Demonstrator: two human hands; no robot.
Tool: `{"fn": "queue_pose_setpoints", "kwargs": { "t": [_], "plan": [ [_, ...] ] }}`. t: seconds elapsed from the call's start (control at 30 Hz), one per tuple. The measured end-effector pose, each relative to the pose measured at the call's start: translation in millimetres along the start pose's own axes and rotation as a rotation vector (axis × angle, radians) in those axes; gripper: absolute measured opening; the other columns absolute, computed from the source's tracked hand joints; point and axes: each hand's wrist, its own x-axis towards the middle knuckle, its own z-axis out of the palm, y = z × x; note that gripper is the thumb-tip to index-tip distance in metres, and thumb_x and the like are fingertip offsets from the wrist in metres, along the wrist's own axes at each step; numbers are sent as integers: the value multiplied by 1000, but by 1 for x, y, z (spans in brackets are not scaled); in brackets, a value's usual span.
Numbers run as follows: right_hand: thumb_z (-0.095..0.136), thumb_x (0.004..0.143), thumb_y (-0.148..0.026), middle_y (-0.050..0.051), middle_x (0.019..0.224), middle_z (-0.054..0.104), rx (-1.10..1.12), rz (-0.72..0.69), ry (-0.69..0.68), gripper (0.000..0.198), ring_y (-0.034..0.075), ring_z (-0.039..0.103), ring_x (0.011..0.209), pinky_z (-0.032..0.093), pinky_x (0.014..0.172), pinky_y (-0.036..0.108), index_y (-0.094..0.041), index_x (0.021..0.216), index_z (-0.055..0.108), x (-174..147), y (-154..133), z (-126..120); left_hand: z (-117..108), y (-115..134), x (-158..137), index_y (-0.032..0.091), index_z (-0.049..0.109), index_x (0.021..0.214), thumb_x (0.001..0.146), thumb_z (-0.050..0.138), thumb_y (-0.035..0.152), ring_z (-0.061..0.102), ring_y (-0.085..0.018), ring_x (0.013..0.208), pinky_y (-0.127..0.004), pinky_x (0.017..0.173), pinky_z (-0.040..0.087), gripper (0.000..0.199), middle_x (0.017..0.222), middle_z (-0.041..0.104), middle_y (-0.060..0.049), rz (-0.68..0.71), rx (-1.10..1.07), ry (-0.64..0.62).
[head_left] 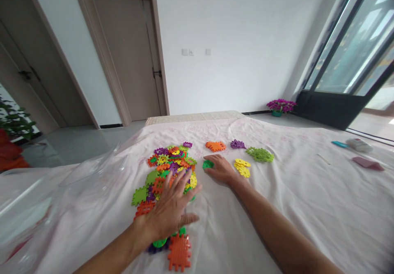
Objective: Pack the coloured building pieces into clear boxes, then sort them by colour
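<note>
A heap of interlocking plastic building pieces [158,185] in orange, green, purple and yellow lies on the cloth, with square and round toothed shapes. My left hand [172,208] is spread over the front of this heap, fingers apart, holding nothing, and covers part of it. To the right, my right hand [220,168] is low over the cloth, its fingers curled about a green plastic piece [208,164]. Fingertips partly hide how that piece is gripped. Close by lie yellow round pieces [242,168], orange pieces [216,146], purple pieces [237,143] and light green pieces [260,154].
A pale pink cloth [295,200] with folds covers the table. Clear plastic packaging [27,212] stands at the left. On the far right are a dark pink item [367,163], a whitish packet [359,145] and a blue object [339,144].
</note>
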Motion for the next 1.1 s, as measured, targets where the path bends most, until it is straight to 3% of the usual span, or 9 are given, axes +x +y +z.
{"fn": "queue_pose_setpoints", "kwargs": {
  "t": [0.1,0.2,0.37,0.5,0.63,0.77,0.87,0.97,1.1],
  "plan": [
    [67,76,-46,7,120,63,-32,50,-9,51,24,53,113,37,98,33,-24,122,63,-2,4,-5,-4,18,-28,37,23,149,72,62,66,16,-37,144,-64,112,14,91,160,13,-8,108,-36,-142],
    [67,75,-47,7,115,65,-59,90,-24,47,23,54,109,37,95,31,-24,116,66,-2,2,-9,3,17,-36,37,23,149,79,61,56,17,-35,144,-63,112,15,82,159,18,-8,112,-8,-169],
    [66,75,-40,5,109,67,-55,108,-26,40,21,55,104,38,91,28,-24,112,68,-1,-5,-10,20,-8,-2,32,40,142,87,54,37,20,-31,144,-62,114,9,56,156,28,-8,13,106,-2],
    [64,74,-31,5,106,68,-51,105,-8,41,21,56,101,39,89,28,-23,114,67,-1,1,-8,33,-21,29,32,52,132,89,54,41,28,-30,141,-62,115,8,44,149,41,-7,-95,136,152],
    [61,72,-20,7,109,67,-36,120,78,44,23,56,103,40,90,31,-21,116,66,-1,10,-7,35,-37,45,31,56,128,91,51,42,35,-31,137,-64,112,15,39,144,48,-7,-255,84,215],
    [59,78,-19,7,103,68,41,-6,159,28,22,57,99,41,89,33,-22,104,70,0,-3,-9,21,-65,38,29,57,128,95,38,46,42,-25,133,-52,111,31,42,138,54,-6,-321,-71,245],
    [63,82,-27,5,91,68,135,-119,112,13,19,59,88,43,83,31,-22,91,71,3,-27,-8,15,-92,21,24,63,121,95,37,45,48,-23,128,-45,111,34,42,134,58,-7,-429,-91,301],
    [74,75,-38,4,90,66,170,-232,4,22,19,58,87,43,78,29,-24,92,71,3,-51,-5,24,-118,2,24,67,115,94,39,46,50,-25,127,-45,112,32,42,130,62,-6,-518,-92,274],
    [80,68,-38,2,91,63,161,-318,-107,32,17,58,85,42,73,26,-26,96,71,1,-64,-1,47,-141,-13,20,59,127,94,34,49,49,-23,128,-39,110,36,50,135,57,-7,-624,-205,212]
  ]
}}
